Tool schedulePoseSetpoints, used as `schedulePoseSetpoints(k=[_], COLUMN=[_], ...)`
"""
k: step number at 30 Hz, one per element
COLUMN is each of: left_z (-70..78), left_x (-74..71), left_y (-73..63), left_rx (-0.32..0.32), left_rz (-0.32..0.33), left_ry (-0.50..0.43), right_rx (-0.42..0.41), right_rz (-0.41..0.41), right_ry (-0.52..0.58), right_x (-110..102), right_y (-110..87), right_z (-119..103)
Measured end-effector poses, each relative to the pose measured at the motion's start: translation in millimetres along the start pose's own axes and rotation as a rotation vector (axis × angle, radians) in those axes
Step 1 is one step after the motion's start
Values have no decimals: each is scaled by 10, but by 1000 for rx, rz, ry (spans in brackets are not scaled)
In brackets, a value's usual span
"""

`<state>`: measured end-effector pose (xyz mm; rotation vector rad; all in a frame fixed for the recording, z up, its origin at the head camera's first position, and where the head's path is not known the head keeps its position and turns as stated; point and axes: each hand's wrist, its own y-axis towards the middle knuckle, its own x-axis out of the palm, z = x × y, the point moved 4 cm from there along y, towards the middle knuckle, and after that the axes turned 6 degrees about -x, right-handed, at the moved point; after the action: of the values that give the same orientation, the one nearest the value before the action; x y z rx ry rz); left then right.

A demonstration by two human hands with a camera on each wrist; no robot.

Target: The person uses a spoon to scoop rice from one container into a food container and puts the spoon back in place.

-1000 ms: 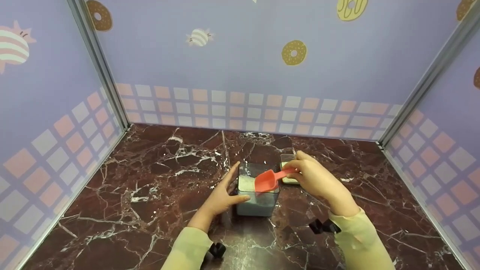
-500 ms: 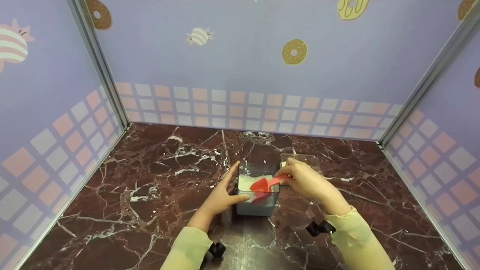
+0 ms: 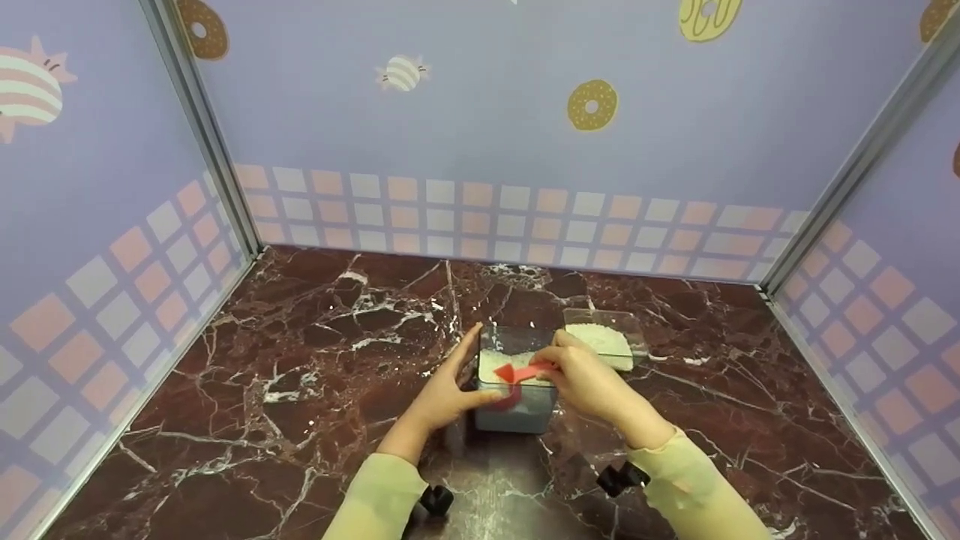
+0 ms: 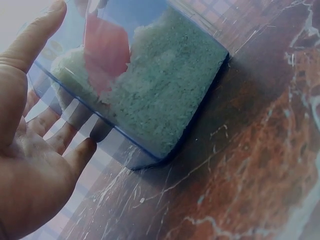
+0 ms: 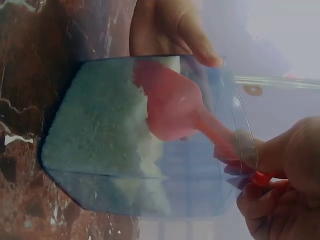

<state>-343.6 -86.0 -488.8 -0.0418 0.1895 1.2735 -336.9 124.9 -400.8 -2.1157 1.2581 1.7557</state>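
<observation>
A clear bluish plastic box (image 3: 529, 422) stands on the table, partly filled with white rice (image 5: 95, 115). My left hand (image 3: 441, 403) holds it at the left, thumb at the near rim and fingers along the side wall. With the right hand (image 3: 596, 381) I pinch the handle of a red scoop (image 5: 175, 102), reaching over the box's right rim. The scoop's bowl is inside, its front edge dug into the rice, as the right wrist view shows through the wall. In the left wrist view the red bowl (image 4: 106, 50) also shows through the plastic.
Behind my right hand sits a low clear tray (image 3: 631, 324) with a heap of white rice (image 3: 598, 341). Scattered grains lie on the dark red marble-patterned table (image 3: 337, 420). Patterned purple panels (image 3: 480, 112) enclose the back and both sides.
My right hand has moved left and nearer, lowering the scoop from above the box into the rice. The rice tray behind has come into fuller view. My left hand has stayed in place.
</observation>
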Motion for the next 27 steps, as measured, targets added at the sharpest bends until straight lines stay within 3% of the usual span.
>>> schedulePoseSetpoints(k=[13, 27], left_z=[-21, 0], left_x=[2, 8], left_y=[22, 9], left_rx=[18, 26], left_rz=[-14, -20], left_ry=[5, -13], right_rx=[83, 144], right_rz=[62, 194], right_ry=[88, 157], right_x=[4, -42], right_y=[-73, -195], right_z=[84, 188])
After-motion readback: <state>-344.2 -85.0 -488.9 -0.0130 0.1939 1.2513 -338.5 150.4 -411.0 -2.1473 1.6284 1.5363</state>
